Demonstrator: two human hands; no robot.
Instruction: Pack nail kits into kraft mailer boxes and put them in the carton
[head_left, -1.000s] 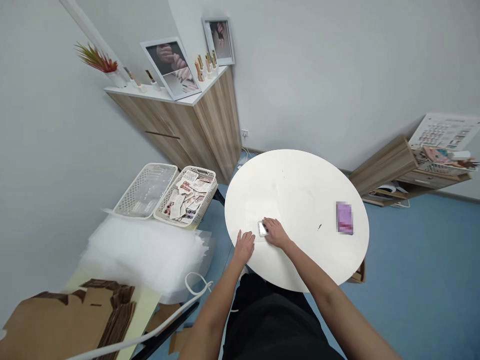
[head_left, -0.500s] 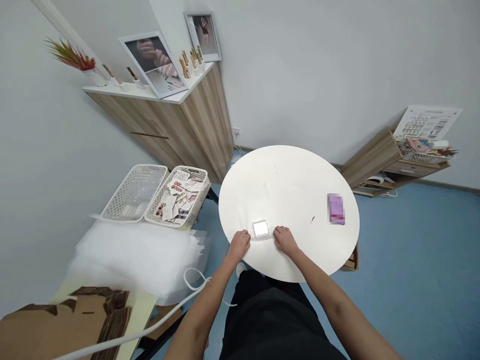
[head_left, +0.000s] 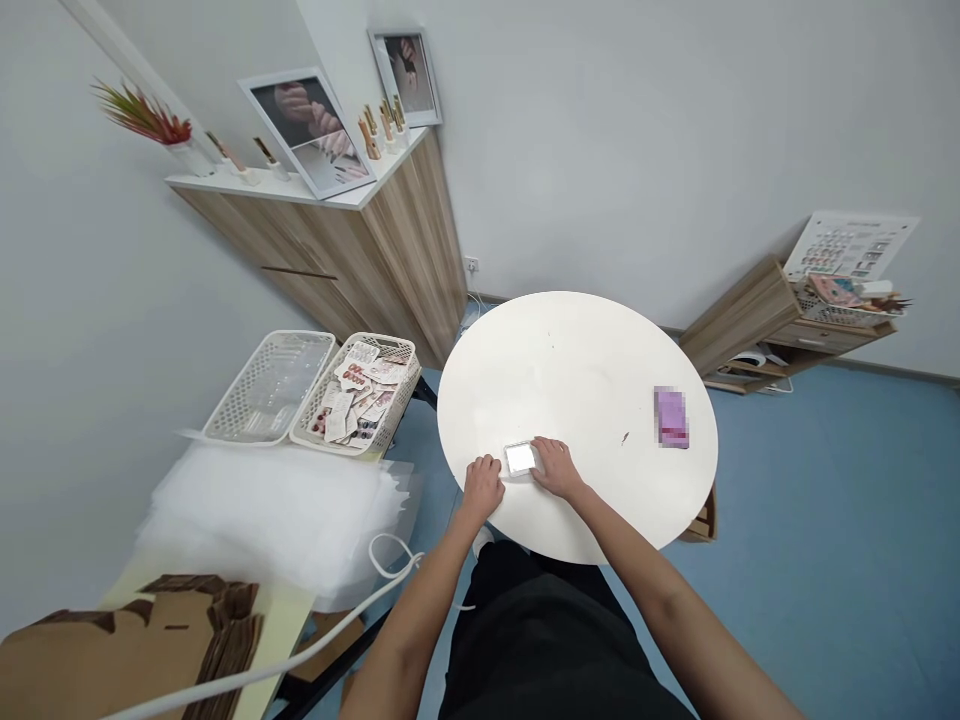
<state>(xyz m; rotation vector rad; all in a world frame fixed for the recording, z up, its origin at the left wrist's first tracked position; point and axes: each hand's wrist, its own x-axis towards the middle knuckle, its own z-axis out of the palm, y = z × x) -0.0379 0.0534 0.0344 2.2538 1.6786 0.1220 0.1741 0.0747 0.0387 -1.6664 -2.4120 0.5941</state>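
Seen from your head view, your right hand (head_left: 556,468) touches the right edge of a small clear-edged case (head_left: 520,459), near the front rim of the round white table (head_left: 570,380). Your half-curled left hand (head_left: 484,485) rests just beside it; you cannot tell whether either hand grips. A purple packet (head_left: 671,417) lies well apart, rightward. Print on the chart (head_left: 851,243) is illegible. Blue floor (head_left: 825,500) surrounds.

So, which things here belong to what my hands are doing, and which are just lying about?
Apparently in use: small rectangular case, round table under it.

Apparently just lying about: purple item, larger picture frame, plant.
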